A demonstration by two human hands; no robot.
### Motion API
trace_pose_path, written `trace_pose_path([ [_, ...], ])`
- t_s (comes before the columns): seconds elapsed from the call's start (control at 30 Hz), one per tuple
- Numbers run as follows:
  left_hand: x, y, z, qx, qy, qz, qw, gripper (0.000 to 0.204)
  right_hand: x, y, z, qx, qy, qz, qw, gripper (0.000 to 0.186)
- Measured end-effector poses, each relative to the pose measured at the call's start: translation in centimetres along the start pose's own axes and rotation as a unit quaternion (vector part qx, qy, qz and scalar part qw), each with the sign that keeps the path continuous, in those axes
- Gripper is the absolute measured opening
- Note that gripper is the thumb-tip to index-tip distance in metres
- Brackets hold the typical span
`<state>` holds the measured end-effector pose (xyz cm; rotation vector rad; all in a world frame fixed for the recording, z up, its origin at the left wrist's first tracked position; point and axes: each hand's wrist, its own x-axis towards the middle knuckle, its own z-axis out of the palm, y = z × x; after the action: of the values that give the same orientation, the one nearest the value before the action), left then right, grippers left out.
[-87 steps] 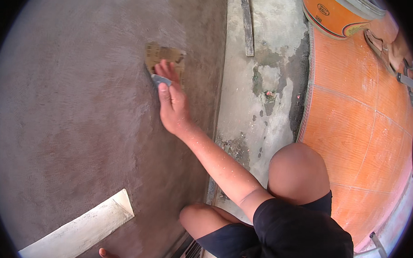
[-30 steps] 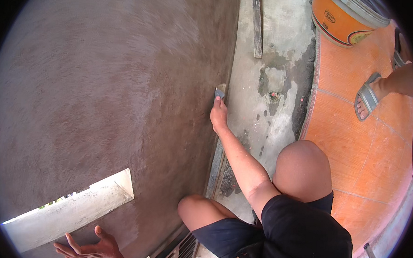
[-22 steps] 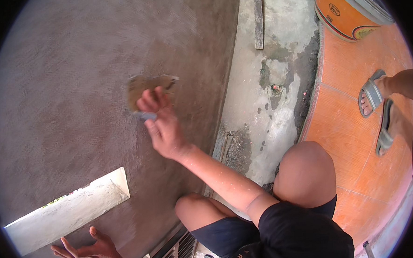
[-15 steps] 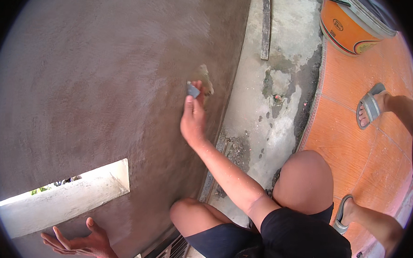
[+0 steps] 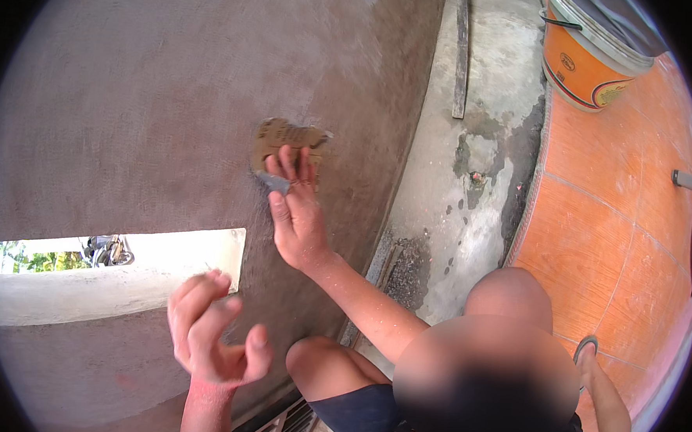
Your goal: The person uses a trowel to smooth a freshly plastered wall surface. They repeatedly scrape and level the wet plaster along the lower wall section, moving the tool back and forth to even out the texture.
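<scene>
My right hand (image 5: 302, 225) presses a sheet of sandpaper (image 5: 270, 143) against the brown-grey plastered wall (image 5: 162, 144). The sheet has a tan printed back, and one corner is folded over to its dark grey face under my thumb and fingers. My right arm reaches up to it from the lower right. Lower down, my left hand (image 5: 211, 330) is raised in front of the wall near a slot-shaped opening (image 5: 164, 261). Its fingers are half bent and apart, with nothing in them.
Through the opening, plants and a motorcycle show. Right of the wall runs a stained concrete strip (image 5: 417, 196) with a wooden batten (image 5: 461, 58). Orange floor tiles (image 5: 580, 228) hold a lidded orange bucket (image 5: 585, 64). Another person's leg (image 5: 608, 410) stands lower right. A metal grate (image 5: 288, 424) lies below.
My right hand has moved left and lower in view, and the sandpaper now shows spread on the wall. My left hand has risen and moved right. The other person's feet have shifted.
</scene>
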<state>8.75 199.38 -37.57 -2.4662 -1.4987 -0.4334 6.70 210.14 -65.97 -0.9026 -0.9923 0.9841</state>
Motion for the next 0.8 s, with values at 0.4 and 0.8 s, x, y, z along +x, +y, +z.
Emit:
trace_pose_path([
  [0.4,-1.1,-7.2,10.5,0.004,0.065,-0.031,0.997,0.024,0.0,-1.2,-1.1,0.042,-0.045,-0.052,0.997,0.043],
  [0.8,-0.8,-6.1,10.0,-0.081,0.148,-0.049,0.984,0.021,-4.2,3.6,-1.9,0.02,-0.002,0.062,0.998,0.044],
])
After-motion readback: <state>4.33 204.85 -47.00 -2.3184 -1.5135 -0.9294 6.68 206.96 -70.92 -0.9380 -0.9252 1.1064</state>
